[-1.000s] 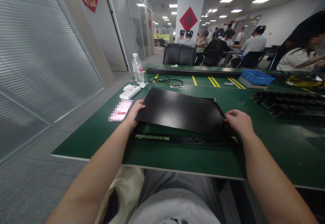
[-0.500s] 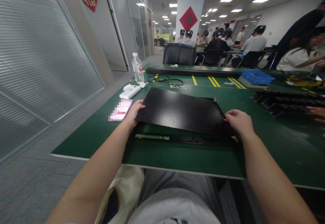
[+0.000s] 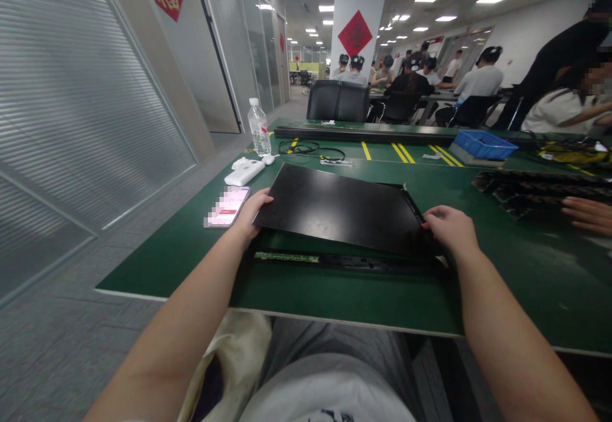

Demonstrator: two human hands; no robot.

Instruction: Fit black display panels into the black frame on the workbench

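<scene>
A flat, glossy black screen panel lies tilted across the middle of the table, its left side raised. My left hand grips its left edge, thumb on top and fingers underneath. On the other side my right hand is closed, thumb and fingertips pinching the right side where panel and frame meet; which of the two it holds is hard to tell. Beneath the panel shows a black frame, its near bar carrying a narrow green circuit board. The panel hides most of the frame.
Left of the panel are a phone, a white device and a water bottle. Behind lie a black cable and long dark bars. Rightward are a blue bin, dark strips and another person's hand.
My hands and the panel have hardly moved. At the right edge, the other person's hand has come further into view.
</scene>
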